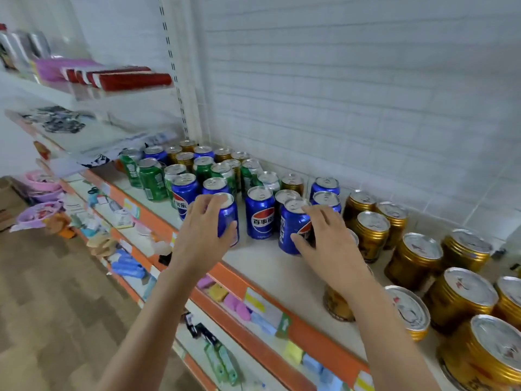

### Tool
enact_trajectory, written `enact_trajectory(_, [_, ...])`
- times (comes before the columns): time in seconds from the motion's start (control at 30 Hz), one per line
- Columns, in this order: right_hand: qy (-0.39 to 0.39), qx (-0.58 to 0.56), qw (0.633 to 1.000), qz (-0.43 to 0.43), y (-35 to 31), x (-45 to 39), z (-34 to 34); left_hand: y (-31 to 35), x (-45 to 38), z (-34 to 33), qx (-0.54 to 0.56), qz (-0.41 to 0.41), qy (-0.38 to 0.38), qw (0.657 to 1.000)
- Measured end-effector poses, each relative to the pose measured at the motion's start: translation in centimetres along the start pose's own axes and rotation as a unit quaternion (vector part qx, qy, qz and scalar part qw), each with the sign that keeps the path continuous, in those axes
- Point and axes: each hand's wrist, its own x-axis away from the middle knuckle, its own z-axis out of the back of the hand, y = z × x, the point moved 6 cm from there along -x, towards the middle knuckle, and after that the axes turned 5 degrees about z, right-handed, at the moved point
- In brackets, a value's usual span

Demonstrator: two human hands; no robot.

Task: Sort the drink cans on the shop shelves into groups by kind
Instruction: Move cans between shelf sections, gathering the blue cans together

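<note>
On the white shelf (270, 266) stand many drink cans. My left hand (204, 232) grips a blue Pepsi can (229, 218) near the shelf's front edge. My right hand (328, 241) grips another blue Pepsi can (293, 228), which leans slightly. A third blue can (260, 211) stands between them. More blue cans (325, 187) stand behind. Green cans (152, 179) are mixed with blue and gold ones at the back left. Gold cans (414, 261) are grouped on the right.
An orange shelf edge (253, 294) with price labels runs along the front. Lower shelves hold small packaged goods (127, 266). Upper shelves at left carry red boxes (132, 80). A white tiled wall (352, 94) backs the cans. Wooden floor (56, 320) lies at the left.
</note>
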Motion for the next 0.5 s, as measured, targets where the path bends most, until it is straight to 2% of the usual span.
enact_trajectory(0.1, [-0.011, 0.032, 0.998, -0.048, 0.4, -3.7, -1.1, -1.6, -4.3, -1.4, 0.028, -0.028, -0.034, 0.999])
enact_trajectory(0.2, [-0.069, 0.101, 0.987, -0.106, 1.1, -6.3, -3.7, -3.9, -6.2, -3.8, 0.048, -0.056, -0.072, 0.995])
enact_trajectory(0.33, [-0.074, 0.154, 0.972, -0.161, 1.7, -6.9, -5.8, -5.7, -6.6, -5.6, 0.096, -0.093, -0.043, 0.99])
enact_trajectory(0.5, [-0.047, 0.112, 0.973, -0.195, 0.7, -6.9, -6.6, -6.0, -6.4, -5.7, 0.133, -0.137, 0.002, 0.982])
